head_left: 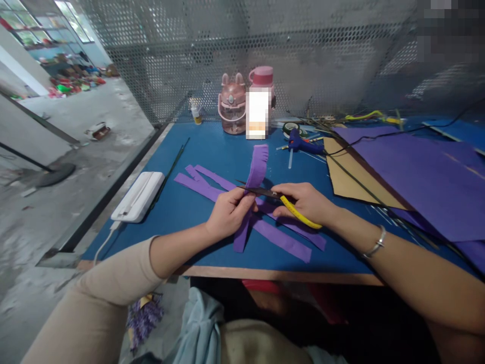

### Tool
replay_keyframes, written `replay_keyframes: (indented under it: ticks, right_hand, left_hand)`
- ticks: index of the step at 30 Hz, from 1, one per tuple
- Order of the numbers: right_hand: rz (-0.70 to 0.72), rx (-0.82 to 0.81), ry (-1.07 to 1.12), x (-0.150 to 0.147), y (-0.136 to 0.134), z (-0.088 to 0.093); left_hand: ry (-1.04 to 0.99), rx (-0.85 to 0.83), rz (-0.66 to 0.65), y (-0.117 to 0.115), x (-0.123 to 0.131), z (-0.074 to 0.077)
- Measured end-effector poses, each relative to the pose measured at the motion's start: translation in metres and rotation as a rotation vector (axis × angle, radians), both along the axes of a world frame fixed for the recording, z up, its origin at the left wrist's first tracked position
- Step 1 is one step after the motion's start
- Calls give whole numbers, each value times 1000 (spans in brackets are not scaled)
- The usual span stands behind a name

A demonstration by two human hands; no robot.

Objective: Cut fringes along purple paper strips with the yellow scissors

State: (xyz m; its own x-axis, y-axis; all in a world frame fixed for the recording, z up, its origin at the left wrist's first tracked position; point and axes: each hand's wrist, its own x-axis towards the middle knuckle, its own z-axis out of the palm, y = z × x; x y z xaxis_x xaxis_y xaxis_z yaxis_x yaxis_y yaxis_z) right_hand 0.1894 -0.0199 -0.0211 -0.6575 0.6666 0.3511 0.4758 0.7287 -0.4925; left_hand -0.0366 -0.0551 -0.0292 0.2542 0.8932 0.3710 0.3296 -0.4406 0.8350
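My left hand (228, 212) pinches a purple paper strip (254, 174) that stands up from the blue table (212, 151); the strip's upper edge is cut into a fringe. My right hand (306, 202) grips yellow-handled scissors (300, 214), and their dark blades (257, 191) point left across the strip, right by my left fingers. Under both hands lie several flat purple strips (282, 240), crossing each other on the table.
A white case (138, 195) with a cord lies left, beside a thin dark stick (172, 167). Two pink bottles (246, 101) stand at the back, a blue glue gun (303, 145) beside them. Purple sheets (413, 177) over brown card (346, 182) cover the right. Mesh wall behind.
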Motion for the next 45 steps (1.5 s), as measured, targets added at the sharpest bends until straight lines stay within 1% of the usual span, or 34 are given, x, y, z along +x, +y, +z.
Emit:
replay_keyframes:
  ticks: [6,9,13,16,21,28,34,37,40,42,45]
  right_hand:
    - [-42,-7,-20,3,4,-1]
    - [-57,-14,-82,2,4,0]
    - [-22,-46,-137,0,4,1]
    - [2,-49,-113,0,3,0]
    - [24,-52,-84,-1,1,-2]
    - [14,-25,-20,-2,-1,0]
    - [-27,0,-18,0,-1,0]
    - [-42,5,-51,-1,-1,0]
    - [-61,12,-141,-1,-1,2]
    - [-64,7,-191,-1,-1,3]
    - [-50,-6,-198,-1,-2,2]
  left_hand:
    - [-18,-37,-3,2,0,-1]
    - [-52,-29,29,3,1,0]
    - [-86,-16,30,3,0,-1]
    - [-70,-8,5,2,0,-1]
    - [-32,23,1,2,0,-1]
    - [-29,-3,-3,1,1,-1]
    - [-17,20,3,2,0,-2]
    - [-47,-7,11,3,1,-1]
    - [-80,-27,26,3,1,-1]
    - [-87,-22,23,4,0,-1]
    - [-79,1,7,4,-1,-1]
